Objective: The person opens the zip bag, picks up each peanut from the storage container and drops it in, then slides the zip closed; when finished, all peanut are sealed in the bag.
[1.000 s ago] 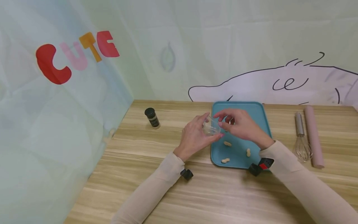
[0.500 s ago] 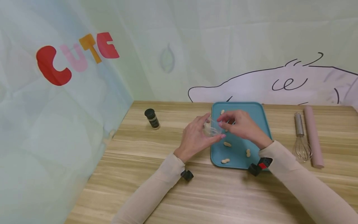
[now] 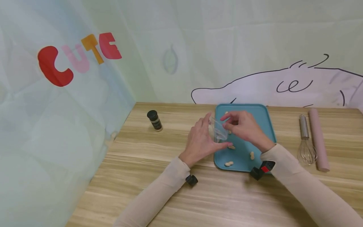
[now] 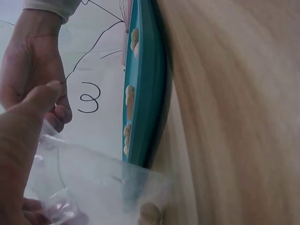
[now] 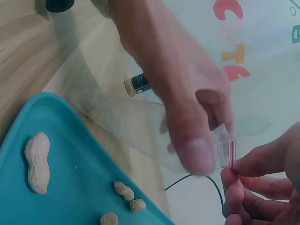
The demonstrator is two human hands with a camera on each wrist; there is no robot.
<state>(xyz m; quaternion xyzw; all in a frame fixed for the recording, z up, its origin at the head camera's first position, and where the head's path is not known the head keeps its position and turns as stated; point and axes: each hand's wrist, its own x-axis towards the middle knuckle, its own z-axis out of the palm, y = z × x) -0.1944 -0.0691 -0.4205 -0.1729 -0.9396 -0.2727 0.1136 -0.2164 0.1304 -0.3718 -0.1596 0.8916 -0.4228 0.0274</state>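
Note:
A clear zip bag (image 3: 221,131) with a red strip at its mouth hangs between both hands near the tray's left edge. My left hand (image 3: 199,142) holds it, thumb stretched along one side. Thumb and fingers of my right hand (image 5: 267,183) pinch the zip edge at the mouth. Inside the bag, low in the left wrist view, lies a peanut (image 4: 151,214). Below the hands is a blue tray (image 3: 241,162) with several unshelled peanuts, among them one peanut (image 3: 229,164) near the front left corner and another peanut (image 3: 252,155) further right.
A black-capped seasoning jar (image 3: 154,120) stands at the back left of the wooden table (image 3: 158,148). Right of the tray lie a whisk (image 3: 305,138) and a pink rolling pin (image 3: 319,140). A printed cloth backdrop (image 3: 170,41) rises behind and to the left.
My left hand has shifted slightly right and turned, bringing the bag further over the tray with more of it showing. My right hand stays almost in place.

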